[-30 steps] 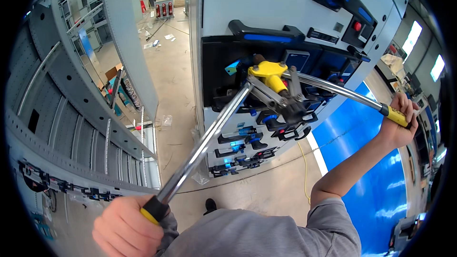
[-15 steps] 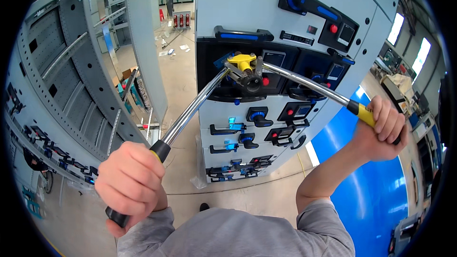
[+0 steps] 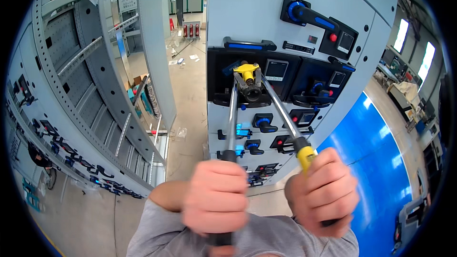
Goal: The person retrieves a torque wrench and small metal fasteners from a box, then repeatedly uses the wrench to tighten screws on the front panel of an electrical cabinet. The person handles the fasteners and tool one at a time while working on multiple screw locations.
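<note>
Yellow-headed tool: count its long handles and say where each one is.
2: the left handle, gripped by the left hand; the right handle, gripped by the right hand.

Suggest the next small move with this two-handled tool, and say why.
Probably squeeze the left handle and right handle of the yellow-headed tool slightly closer: the left grip and right grip each hold one, and a gap separates the handles.

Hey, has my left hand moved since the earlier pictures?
Yes, to the right. Your left hand was well left of the left edge of the cabinet ahead; now it is roughly in line with that edge.
</note>
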`<act>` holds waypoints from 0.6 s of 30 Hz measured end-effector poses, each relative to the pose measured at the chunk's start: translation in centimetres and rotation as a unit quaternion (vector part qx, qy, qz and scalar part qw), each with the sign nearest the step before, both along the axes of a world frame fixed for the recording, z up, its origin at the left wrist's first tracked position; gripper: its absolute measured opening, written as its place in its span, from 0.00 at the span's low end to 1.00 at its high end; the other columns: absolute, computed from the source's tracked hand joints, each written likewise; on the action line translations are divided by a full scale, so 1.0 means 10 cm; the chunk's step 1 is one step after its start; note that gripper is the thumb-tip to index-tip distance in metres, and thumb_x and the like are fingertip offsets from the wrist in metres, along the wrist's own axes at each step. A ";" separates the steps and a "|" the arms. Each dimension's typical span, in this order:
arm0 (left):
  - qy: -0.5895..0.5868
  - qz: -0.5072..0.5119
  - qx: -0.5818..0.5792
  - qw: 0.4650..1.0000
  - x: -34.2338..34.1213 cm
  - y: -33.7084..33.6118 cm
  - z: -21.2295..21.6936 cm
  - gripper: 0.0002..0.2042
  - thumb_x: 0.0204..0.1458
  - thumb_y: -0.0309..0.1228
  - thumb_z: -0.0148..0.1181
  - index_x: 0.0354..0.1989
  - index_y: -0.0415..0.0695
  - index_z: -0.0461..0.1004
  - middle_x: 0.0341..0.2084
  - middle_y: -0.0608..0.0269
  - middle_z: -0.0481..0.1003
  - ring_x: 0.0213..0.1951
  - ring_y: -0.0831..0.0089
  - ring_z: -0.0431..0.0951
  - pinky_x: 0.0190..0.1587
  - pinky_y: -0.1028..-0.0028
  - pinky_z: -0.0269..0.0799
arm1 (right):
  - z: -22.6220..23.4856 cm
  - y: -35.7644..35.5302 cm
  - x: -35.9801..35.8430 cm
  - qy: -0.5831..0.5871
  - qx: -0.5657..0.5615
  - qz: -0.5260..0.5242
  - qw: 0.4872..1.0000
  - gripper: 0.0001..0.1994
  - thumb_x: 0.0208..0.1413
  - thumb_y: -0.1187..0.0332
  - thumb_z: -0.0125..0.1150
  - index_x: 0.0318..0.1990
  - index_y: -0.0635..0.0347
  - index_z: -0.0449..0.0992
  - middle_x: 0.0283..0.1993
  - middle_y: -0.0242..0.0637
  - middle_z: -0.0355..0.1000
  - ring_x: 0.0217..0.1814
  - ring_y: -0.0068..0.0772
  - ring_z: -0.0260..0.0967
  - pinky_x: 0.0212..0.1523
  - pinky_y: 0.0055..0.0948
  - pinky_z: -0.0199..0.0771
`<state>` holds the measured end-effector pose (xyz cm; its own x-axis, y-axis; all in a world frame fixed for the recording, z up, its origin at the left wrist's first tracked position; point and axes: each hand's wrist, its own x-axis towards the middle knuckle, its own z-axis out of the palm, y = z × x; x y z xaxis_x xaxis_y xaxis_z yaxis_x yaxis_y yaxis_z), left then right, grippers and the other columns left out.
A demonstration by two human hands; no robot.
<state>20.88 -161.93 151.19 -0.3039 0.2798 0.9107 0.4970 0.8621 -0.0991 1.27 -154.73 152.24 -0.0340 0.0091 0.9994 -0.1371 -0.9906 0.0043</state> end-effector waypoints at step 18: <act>0.198 -0.179 0.143 0.953 0.49 -0.59 0.01 0.24 0.53 0.51 0.54 0.09 0.53 0.59 0.05 0.76 0.61 0.07 0.79 0.58 0.16 0.80 0.55 | 0.14 -0.37 -1.32 -0.147 -0.015 0.247 0.958 0.19 0.59 0.60 0.42 0.13 0.42 0.56 0.10 0.20 0.53 0.14 0.18 0.46 0.31 0.29 0.52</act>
